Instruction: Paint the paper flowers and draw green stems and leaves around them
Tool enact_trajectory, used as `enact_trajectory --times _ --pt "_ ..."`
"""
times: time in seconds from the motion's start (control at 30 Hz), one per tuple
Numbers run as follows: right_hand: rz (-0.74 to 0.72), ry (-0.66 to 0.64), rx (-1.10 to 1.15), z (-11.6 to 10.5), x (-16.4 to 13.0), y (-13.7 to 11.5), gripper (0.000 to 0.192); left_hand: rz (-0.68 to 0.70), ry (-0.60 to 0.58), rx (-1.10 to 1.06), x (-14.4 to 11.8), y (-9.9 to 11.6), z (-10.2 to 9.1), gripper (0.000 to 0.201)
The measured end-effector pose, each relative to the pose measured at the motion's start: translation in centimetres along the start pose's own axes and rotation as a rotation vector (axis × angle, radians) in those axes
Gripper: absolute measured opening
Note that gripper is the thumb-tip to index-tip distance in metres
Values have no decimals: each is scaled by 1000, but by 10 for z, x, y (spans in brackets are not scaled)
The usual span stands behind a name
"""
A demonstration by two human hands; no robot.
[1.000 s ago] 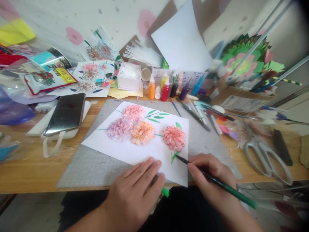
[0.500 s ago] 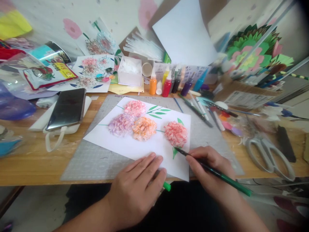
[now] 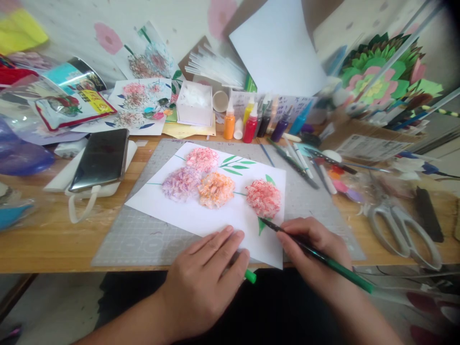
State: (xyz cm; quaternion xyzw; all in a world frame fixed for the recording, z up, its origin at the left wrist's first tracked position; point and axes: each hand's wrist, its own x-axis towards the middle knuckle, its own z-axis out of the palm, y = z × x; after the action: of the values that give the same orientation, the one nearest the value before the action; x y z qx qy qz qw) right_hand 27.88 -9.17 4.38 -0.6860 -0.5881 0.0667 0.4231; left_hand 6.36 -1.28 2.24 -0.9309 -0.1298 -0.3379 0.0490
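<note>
My right hand (image 3: 314, 249) is closed around a green brush pen (image 3: 334, 270); its dark tip touches a small green leaf below the red crinkled flower (image 3: 263, 198). The leaf is drawn on a white sheet of paper (image 3: 212, 218), which also carries pink, purple and orange flowers, thin green stems and a leafy green sprig (image 3: 237, 165). Fingers stretched, my left hand (image 3: 208, 278) presses the sheet's near edge. A stick-like piece with a bright green end (image 3: 250, 276) pokes out from under its thumb, held there and mostly hidden.
Under the sheet lies a grey cutting mat (image 3: 125, 244). Paint bottles (image 3: 250, 125) and a white box (image 3: 194, 103) stand behind. Scissors (image 3: 404, 235), pens and a cardboard box (image 3: 370, 136) are at right. A phone (image 3: 98, 158), packets and flower pictures are at left.
The pen tip has shifted very slightly at the leaf below the red flower. Both hands keep nearly the same pose; the whole view has shifted a little.
</note>
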Motion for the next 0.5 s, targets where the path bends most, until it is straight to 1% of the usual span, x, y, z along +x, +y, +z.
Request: enact_trajectory --times 0.1,0.2,0.27,0.4,0.5 --pt "41 23 -33 3 0 -4 9 5 -4 1 -1 0 0 23" --pt "46 35 -43 4 1 -5 9 11 6 7 2 -1 -1 22" --pt "8 27 -34 2 1 -3 7 16 9 11 3 -1 -1 22" --pt "-119 -35 15 -5 0 1 7 10 1 0 2 0 1 23" --pt "-134 -7 18 -6 -1 1 9 2 6 -11 1 1 2 23"
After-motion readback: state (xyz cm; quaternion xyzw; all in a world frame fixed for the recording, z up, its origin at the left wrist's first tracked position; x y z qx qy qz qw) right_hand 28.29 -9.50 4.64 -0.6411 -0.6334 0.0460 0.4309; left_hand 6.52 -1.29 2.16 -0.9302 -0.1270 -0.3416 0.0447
